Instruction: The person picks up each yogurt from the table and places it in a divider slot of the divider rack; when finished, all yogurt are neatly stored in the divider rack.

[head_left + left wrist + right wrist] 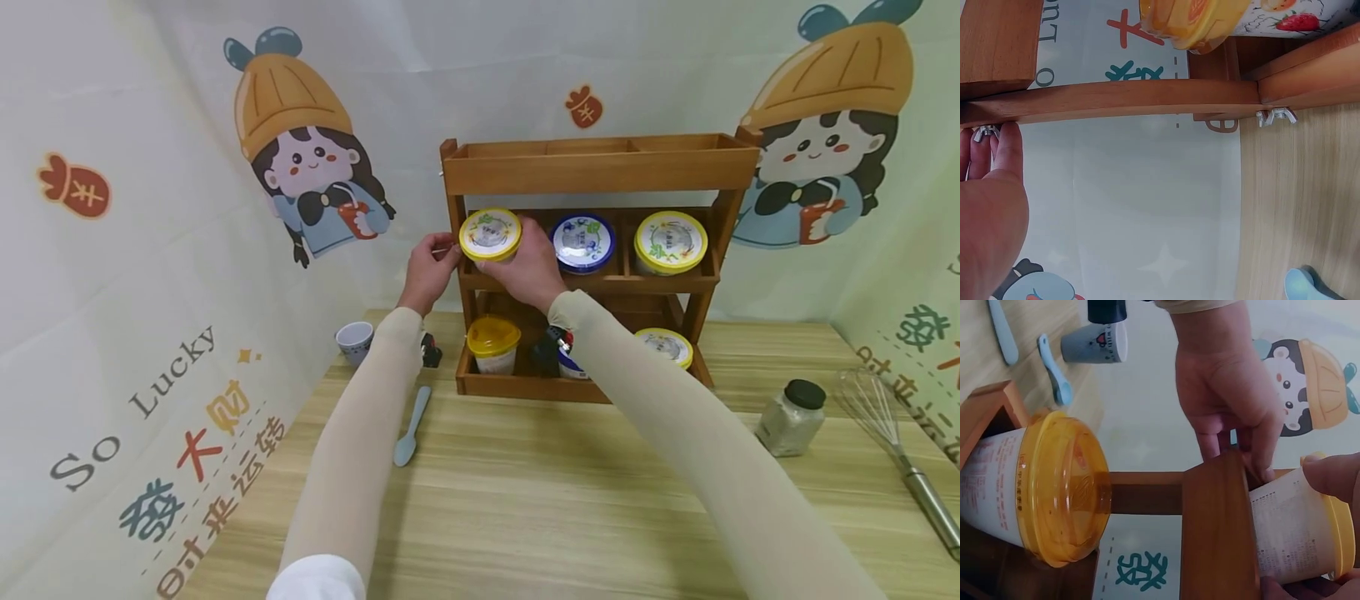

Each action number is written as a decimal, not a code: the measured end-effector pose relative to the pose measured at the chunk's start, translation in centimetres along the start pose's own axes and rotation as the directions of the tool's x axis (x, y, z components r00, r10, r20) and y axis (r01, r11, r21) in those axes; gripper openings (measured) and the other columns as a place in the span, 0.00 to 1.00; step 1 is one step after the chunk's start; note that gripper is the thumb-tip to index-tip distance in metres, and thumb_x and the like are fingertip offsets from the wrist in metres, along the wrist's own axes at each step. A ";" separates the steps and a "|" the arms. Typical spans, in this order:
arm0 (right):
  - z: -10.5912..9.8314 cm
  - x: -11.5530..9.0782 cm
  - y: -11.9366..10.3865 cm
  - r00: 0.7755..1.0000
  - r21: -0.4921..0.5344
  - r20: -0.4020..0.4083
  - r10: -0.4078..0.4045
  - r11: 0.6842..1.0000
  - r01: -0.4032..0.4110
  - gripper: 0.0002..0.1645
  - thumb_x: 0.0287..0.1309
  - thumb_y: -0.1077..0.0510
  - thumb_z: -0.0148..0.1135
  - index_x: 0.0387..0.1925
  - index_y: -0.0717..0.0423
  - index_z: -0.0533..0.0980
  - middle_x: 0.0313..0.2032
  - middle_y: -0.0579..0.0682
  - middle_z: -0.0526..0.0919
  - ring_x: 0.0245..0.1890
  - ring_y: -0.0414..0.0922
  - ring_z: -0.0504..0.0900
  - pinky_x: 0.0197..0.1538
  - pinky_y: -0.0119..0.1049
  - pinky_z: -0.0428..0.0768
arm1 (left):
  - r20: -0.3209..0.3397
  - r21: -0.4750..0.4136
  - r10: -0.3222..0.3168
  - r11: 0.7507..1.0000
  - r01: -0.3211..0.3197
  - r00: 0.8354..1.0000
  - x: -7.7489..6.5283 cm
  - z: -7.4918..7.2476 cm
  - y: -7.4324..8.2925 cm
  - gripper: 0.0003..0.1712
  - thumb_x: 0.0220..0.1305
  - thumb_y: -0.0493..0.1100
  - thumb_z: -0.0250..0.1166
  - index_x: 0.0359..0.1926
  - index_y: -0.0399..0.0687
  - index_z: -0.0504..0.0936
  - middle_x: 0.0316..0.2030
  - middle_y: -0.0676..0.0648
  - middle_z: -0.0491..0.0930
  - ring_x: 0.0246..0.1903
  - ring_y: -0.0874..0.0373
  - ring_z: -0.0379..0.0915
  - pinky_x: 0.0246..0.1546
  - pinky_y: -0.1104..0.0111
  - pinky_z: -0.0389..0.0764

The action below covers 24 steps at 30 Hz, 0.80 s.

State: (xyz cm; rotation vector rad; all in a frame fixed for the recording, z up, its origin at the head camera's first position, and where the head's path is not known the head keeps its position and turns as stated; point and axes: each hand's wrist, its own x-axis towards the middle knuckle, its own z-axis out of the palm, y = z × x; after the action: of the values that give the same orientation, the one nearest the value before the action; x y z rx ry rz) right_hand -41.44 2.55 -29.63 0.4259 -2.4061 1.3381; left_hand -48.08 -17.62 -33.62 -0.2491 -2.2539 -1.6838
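My right hand (534,268) grips a white tub with a yellow-rimmed lid (490,232) at the left compartment of the wooden rack's (600,171) middle tier. The right wrist view shows its printed side (1291,528) tilted behind the tier's front board, thumb and fingers on either side. At the rack's left upright, my left hand (429,273) has its fingertips around a metal wing nut (986,132). On the same tier stand a blue-lidded tub (583,243) and another yellow-lidded tub (671,242).
The bottom tier holds a cup with an orange domed lid (493,337) and a yellow-lidded tub (665,346). On the table are a small cup (355,340), a blue spoon (409,437), a black-capped jar (792,418) and a whisk (900,450). A printed cloth hangs behind.
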 end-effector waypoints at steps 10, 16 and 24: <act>0.6 -0.1 0.7 0.999 -0.028 0.033 0.020 0.999 -0.019 0.56 0.53 0.50 0.83 0.75 0.58 0.60 0.68 0.57 0.74 0.68 0.54 0.75 0.76 0.49 0.72 | -0.005 -0.034 -0.008 0.999 0.008 1.000 0.0 -0.2 0.1 0.24 0.78 0.44 0.62 0.68 0.39 0.75 0.63 0.38 0.78 0.64 0.46 0.77 0.66 0.57 0.82; 0.5 -0.3 0.9 0.999 -0.033 0.052 0.014 0.999 -0.012 0.56 0.55 0.51 0.82 0.76 0.58 0.58 0.69 0.58 0.72 0.70 0.55 0.74 0.77 0.49 0.70 | 0.004 -0.047 -0.011 0.999 0.011 1.000 -0.1 -0.2 0.2 0.24 0.78 0.45 0.62 0.68 0.39 0.75 0.63 0.38 0.77 0.64 0.46 0.77 0.66 0.57 0.81; 0.2 -0.4 1.2 0.998 -0.077 0.064 0.007 0.997 -0.002 0.62 0.57 0.48 0.81 0.80 0.60 0.52 0.74 0.61 0.68 0.74 0.57 0.70 0.80 0.51 0.66 | 0.021 -0.054 -0.021 0.998 0.022 1.000 0.0 -0.2 0.1 0.24 0.78 0.45 0.62 0.68 0.39 0.75 0.64 0.38 0.77 0.64 0.46 0.77 0.66 0.57 0.81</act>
State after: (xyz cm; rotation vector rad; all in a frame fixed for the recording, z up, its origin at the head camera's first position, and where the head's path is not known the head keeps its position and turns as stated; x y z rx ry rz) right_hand -41.59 3.00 -30.81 0.4501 -2.5031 1.2466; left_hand -48.01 -17.75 -33.45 -0.2567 -2.2353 -1.7631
